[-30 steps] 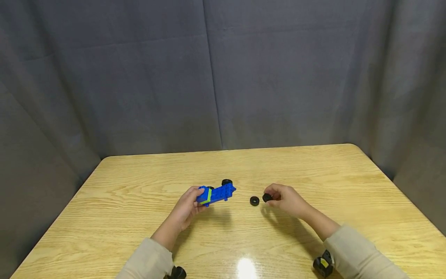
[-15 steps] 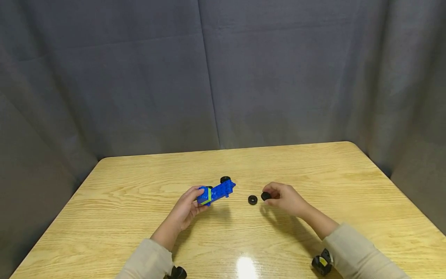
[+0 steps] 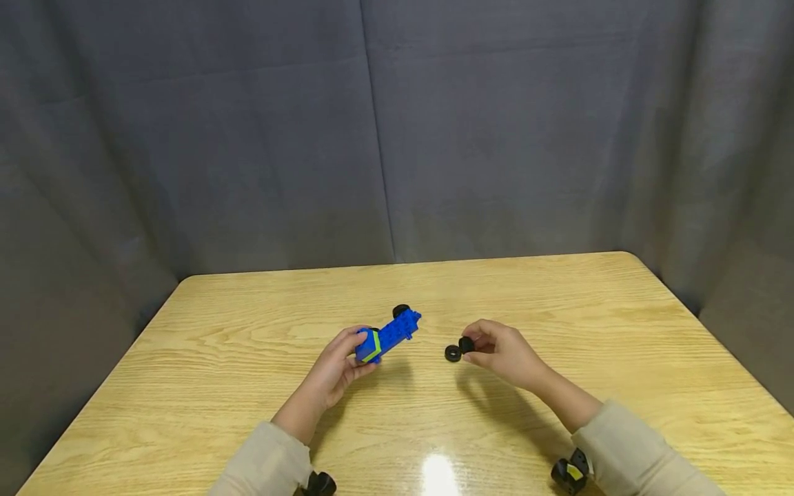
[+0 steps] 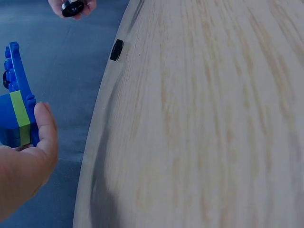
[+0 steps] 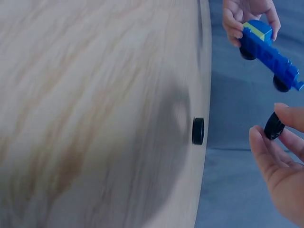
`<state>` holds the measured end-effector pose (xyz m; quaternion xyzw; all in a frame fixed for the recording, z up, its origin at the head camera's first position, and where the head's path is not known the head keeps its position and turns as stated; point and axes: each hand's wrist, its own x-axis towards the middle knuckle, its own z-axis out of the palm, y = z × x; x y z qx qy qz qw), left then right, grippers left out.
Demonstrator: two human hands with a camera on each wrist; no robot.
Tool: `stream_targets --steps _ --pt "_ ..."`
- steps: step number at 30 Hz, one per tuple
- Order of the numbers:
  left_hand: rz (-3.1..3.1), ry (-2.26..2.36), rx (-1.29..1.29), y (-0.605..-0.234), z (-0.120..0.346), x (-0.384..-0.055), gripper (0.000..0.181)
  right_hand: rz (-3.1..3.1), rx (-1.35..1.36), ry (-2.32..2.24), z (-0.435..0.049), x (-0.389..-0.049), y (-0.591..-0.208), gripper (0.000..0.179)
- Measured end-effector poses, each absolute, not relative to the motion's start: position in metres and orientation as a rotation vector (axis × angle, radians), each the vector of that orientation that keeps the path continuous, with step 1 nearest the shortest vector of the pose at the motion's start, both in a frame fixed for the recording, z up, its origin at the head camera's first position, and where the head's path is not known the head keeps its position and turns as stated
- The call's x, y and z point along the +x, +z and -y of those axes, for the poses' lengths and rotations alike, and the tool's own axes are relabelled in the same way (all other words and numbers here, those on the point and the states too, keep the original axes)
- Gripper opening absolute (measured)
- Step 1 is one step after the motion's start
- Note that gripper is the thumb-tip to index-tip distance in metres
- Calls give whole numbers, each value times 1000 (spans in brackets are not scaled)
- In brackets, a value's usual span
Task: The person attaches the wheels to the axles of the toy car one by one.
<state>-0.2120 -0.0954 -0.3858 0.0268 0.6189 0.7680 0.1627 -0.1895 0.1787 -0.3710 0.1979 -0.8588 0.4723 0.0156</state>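
My left hand (image 3: 335,365) grips a blue toy car (image 3: 393,335) with a lime-green stripe by its raised end, above the table. Black wheels sit on the car's far side in the head view; the near side shows bare blue axle stubs. Between thumb and fingers, my right hand (image 3: 510,358) pinches a black toy wheel (image 3: 466,345), turned on edge and held up off the wood. Below it, a second black wheel (image 3: 453,353) lies flat on the table. The right wrist view shows the pinched wheel (image 5: 274,126) near the car (image 5: 270,56).
The wooden table (image 3: 248,317) reaches back to a grey curtain (image 3: 285,172). Black wrist-worn devices, such as the one with a yellow patch (image 3: 569,475), show beneath both sleeves at the near edge.
The pinched wheel has risen slightly and moved left, closer to the other wheel. My left hand has tilted the car so its low end points further up and away.
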Motion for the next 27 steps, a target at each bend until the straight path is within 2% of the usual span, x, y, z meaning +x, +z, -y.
stream_targets --steps 23,27 --pt "-1706 2209 52 -382 90 -208 35 2561 621 1548 -163 -179 -359 27" --pt "-1718 2177 89 -382 89 -207 41 2551 623 1544 -161 -177 -358 28"
